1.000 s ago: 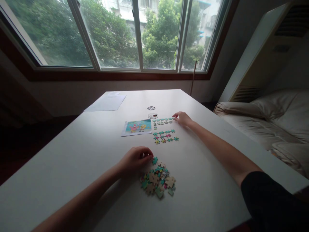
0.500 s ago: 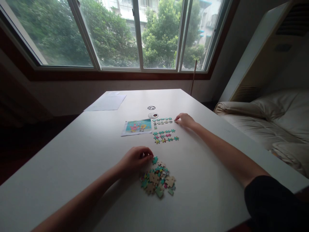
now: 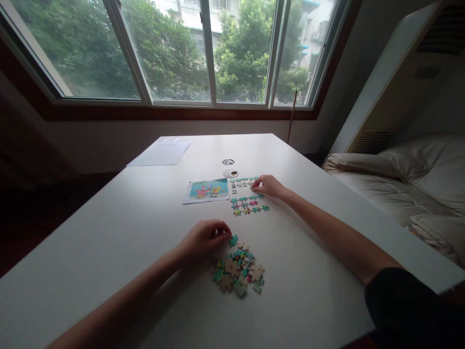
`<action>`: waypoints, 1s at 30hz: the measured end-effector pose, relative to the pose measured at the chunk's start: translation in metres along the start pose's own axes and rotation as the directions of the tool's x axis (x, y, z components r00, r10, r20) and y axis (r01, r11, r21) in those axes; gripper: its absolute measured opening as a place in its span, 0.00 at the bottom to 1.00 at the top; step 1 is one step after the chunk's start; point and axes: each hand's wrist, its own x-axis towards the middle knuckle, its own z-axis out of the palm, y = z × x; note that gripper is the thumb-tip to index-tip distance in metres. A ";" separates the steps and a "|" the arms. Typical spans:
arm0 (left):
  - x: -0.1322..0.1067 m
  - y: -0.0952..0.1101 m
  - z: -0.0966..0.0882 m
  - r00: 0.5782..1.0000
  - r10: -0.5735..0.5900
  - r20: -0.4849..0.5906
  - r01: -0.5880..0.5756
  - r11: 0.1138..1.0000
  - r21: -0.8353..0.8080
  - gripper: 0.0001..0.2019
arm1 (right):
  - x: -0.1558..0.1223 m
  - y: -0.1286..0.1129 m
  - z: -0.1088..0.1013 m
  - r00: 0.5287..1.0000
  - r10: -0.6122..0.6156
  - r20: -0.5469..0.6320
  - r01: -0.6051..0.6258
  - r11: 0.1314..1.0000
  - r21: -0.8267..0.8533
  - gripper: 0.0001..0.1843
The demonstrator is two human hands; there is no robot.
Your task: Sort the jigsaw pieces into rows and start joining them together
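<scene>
My left hand [image 3: 207,238] rests on the table with its fingers curled. Its thumb and fingertips close at the edge of a teal puzzle piece [image 3: 233,240]. Just in front of me lies a loose heap of puzzle pieces [image 3: 238,271], some showing bare backs. Farther off, my right hand [image 3: 271,186] reaches over the sorted rows of puzzle pieces [image 3: 248,203]. Its fingers are pinched beside the right end of the upper rows and cover part of them. What they hold, if anything, is hidden.
A printed cartoon picture [image 3: 209,190] lies left of the rows. Two round inserts [image 3: 230,173] are set in the white table [image 3: 119,223] behind it. Papers [image 3: 160,152] lie at the far left corner. A pale sofa [image 3: 392,169] stands to the right.
My right hand has moved left, from beside the upper rows to over their right end, and slightly towards me. My left hand stays in place by the teal piece.
</scene>
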 end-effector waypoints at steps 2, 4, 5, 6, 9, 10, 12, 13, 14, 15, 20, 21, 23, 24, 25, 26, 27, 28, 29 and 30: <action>0.000 0.000 0.000 1.000 0.001 0.002 -0.001 1.000 0.000 0.09 | 0.004 -0.007 0.005 1.000 -0.020 0.000 0.020 1.000 0.013 0.08; 0.000 -0.001 0.000 1.000 0.007 0.000 -0.007 1.000 0.002 0.09 | 0.007 -0.013 0.009 0.999 -0.038 -0.004 0.038 0.999 0.023 0.08; 0.000 -0.001 0.000 1.000 0.009 -0.002 -0.009 1.000 0.005 0.09 | 0.008 -0.016 0.011 0.999 -0.046 -0.008 0.046 0.999 0.028 0.08; 0.000 -0.002 0.000 1.000 0.012 -0.005 -0.011 1.000 0.008 0.09 | 0.009 -0.019 0.012 0.998 -0.054 -0.013 0.054 0.998 0.033 0.08; 0.000 -0.002 0.000 1.000 0.013 -0.012 -0.013 1.000 0.012 0.09 | 0.011 -0.026 0.016 0.997 -0.075 -0.023 0.076 0.996 0.047 0.08; 0.000 -0.002 0.000 1.000 0.012 -0.011 -0.011 1.000 0.012 0.09 | 0.011 -0.028 0.017 0.996 -0.080 -0.025 0.081 0.995 0.051 0.08; -0.001 -0.002 0.000 1.000 0.005 -0.008 -0.005 1.000 0.015 0.09 | 0.011 -0.030 0.018 0.996 -0.086 -0.032 0.088 0.995 0.055 0.08; -0.001 -0.001 0.000 1.000 0.002 -0.007 -0.002 1.000 0.016 0.09 | 0.012 -0.031 0.018 0.995 -0.088 -0.035 0.090 0.994 0.056 0.08; 0.000 -0.001 0.000 1.000 0.001 -0.006 -0.001 1.000 0.016 0.09 | 0.012 -0.031 0.018 0.995 -0.090 -0.039 0.092 0.994 0.057 0.08; 0.000 -0.001 0.000 1.000 0.001 -0.006 -0.001 1.000 0.014 0.09 | 0.012 -0.032 0.019 0.995 -0.092 -0.044 0.094 0.994 0.057 0.08; 0.001 0.000 -0.001 1.000 0.004 0.005 -0.004 1.000 0.016 0.09 | 0.010 -0.036 0.017 0.991 -0.100 -0.084 0.105 0.993 0.052 0.06; 0.001 0.000 -0.001 1.000 0.008 0.012 -0.009 1.000 0.015 0.09 | 0.008 -0.038 0.016 0.990 -0.098 -0.098 0.103 0.993 0.050 0.06; 0.001 0.000 -0.001 1.000 0.019 0.024 -0.020 1.000 0.015 0.09 | 0.000 -0.042 0.012 0.984 -0.108 -0.142 0.116 0.992 0.056 0.07; 0.001 0.000 -0.001 0.999 0.024 0.026 -0.025 0.999 0.020 0.09 | -0.006 -0.046 0.010 0.977 -0.130 -0.171 0.143 0.987 0.069 0.07; 0.001 0.000 -0.001 0.999 0.029 0.029 -0.030 0.999 0.031 0.09 | -0.013 -0.049 0.008 0.966 -0.166 -0.197 0.186 0.979 0.086 0.07; 0.001 0.000 0.000 0.999 0.033 0.029 -0.034 0.998 0.047 0.09 | -0.022 -0.053 0.006 0.952 -0.212 -0.221 0.240 0.965 0.107 0.07; 0.002 0.000 0.000 0.999 0.034 0.027 -0.036 0.997 0.066 0.09 | -0.032 -0.058 0.004 0.937 -0.266 -0.229 0.300 0.945 0.129 0.07; 0.002 0.000 0.001 0.999 0.034 0.022 -0.036 0.996 0.084 0.09 | -0.043 -0.062 0.003 0.924 -0.314 -0.217 0.350 0.925 0.150 0.08; 0.003 0.000 0.001 0.999 0.033 0.016 -0.034 0.995 0.098 0.08 | -0.054 -0.066 0.002 0.916 -0.346 -0.202 0.380 0.910 0.167 0.08; 0.004 -0.001 0.002 0.999 0.031 0.008 -0.031 0.994 0.107 0.07 | -0.065 -0.069 0.001 0.908 -0.378 -0.180 0.408 0.895 0.179 0.08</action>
